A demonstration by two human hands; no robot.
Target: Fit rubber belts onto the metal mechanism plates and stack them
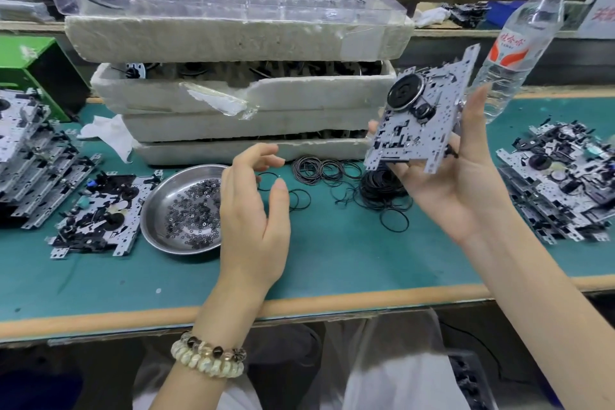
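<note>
My right hand (456, 176) holds a metal mechanism plate (419, 120) upright above the green mat, its black flywheel at the top left. My left hand (253, 206) hovers over the mat with fingers apart and nothing in it, just left of a single rubber belt (268, 181). A heap of loose rubber belts (379, 191) lies under the held plate, with more belts (319, 170) beside it. Stacks of plates lie at the far left (30, 156) and at the right (562, 190). One plate (100, 216) lies flat at the left.
A steel bowl of small black washers (186, 210) sits left of my left hand. Foam trays (239, 90) with clear spindle racks are stacked behind. A water bottle (519, 43) stands at the back right, a green box (33, 66) at the back left.
</note>
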